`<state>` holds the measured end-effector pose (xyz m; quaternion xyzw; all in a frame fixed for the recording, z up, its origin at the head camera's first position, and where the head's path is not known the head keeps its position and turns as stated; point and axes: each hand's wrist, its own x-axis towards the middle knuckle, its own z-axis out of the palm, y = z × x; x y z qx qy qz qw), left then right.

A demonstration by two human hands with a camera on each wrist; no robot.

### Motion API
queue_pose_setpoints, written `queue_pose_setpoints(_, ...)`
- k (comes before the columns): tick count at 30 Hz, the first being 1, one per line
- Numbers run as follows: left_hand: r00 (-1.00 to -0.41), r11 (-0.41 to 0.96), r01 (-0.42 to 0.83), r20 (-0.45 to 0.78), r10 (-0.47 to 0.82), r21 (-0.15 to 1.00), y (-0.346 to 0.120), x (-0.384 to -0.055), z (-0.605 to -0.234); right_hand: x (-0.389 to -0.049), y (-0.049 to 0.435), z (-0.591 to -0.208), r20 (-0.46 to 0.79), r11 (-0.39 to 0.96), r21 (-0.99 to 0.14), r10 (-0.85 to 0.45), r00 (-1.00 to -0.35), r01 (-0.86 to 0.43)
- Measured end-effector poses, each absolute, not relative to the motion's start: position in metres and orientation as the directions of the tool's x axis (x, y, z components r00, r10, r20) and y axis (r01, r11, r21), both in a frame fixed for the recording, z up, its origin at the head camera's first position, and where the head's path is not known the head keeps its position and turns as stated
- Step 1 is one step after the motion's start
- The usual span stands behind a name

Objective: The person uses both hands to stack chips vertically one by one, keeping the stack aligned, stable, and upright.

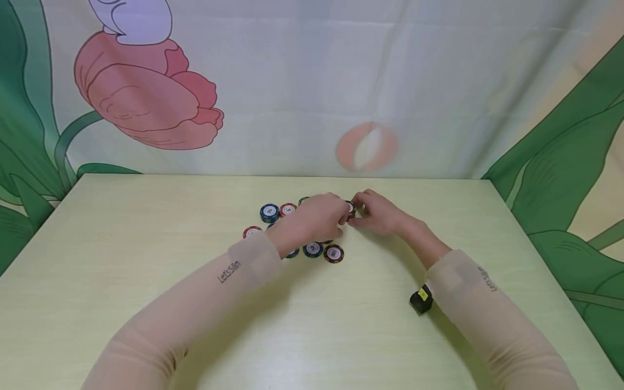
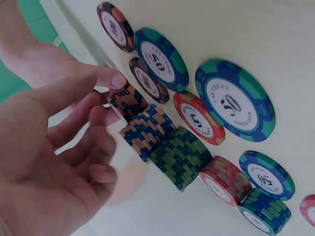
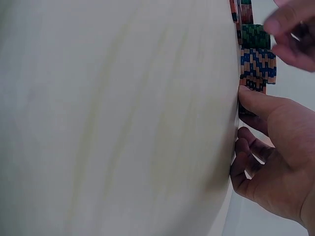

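Observation:
My right hand (image 1: pixel 377 214) pinches a stack of black-and-orange poker chips (image 2: pixel 128 101) at the right end of a row of stacks, thumb on the near side. My left hand (image 1: pixel 317 216) hangs over the row, its fingers loosely curled with nothing between them. Beside the black stack stand a blue-and-tan stack (image 2: pixel 147 130), a green stack (image 2: pixel 182 157), a red stack (image 2: pixel 226 179) and a blue-and-green stack (image 2: pixel 263 211). Several chips lie flat on the near side, among them a large-looking 50 chip (image 2: pixel 234 101) and a red chip (image 2: pixel 199 118). In the head view, my left hand hides part of the row.
The chips are on a pale wooden table (image 1: pixel 370 336), toward its far edge. A printed curtain (image 1: pixel 292 97) hangs behind. Next to my right sleeve is a small black box (image 1: pixel 421 300) with a yellow label.

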<state>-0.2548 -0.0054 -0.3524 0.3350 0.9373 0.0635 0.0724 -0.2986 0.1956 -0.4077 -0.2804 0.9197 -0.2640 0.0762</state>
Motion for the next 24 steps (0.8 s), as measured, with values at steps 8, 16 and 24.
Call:
queue_pose_setpoints(8,-0.759,0.825,0.534,-0.326,0.563,0.183,-0.010,-0.247,-0.356,-0.297,0.195,-0.406,0.004,0.707,-0.528,-0.552,-0.834,-0.471)
queue_pose_setpoints(16,-0.727,0.789,0.594,-0.316,0.610,0.156,-0.008,-0.245,-0.360,-0.297,0.195,-0.405,0.011,0.708,-0.519,-0.554,-0.832,-0.479)
queue_pose_setpoints(24,-0.681,0.715,0.684,-0.228,0.696,0.141,-0.004,-0.243,-0.365,-0.296,0.194,-0.404,0.010,0.715,-0.512,-0.549,-0.836,-0.476)
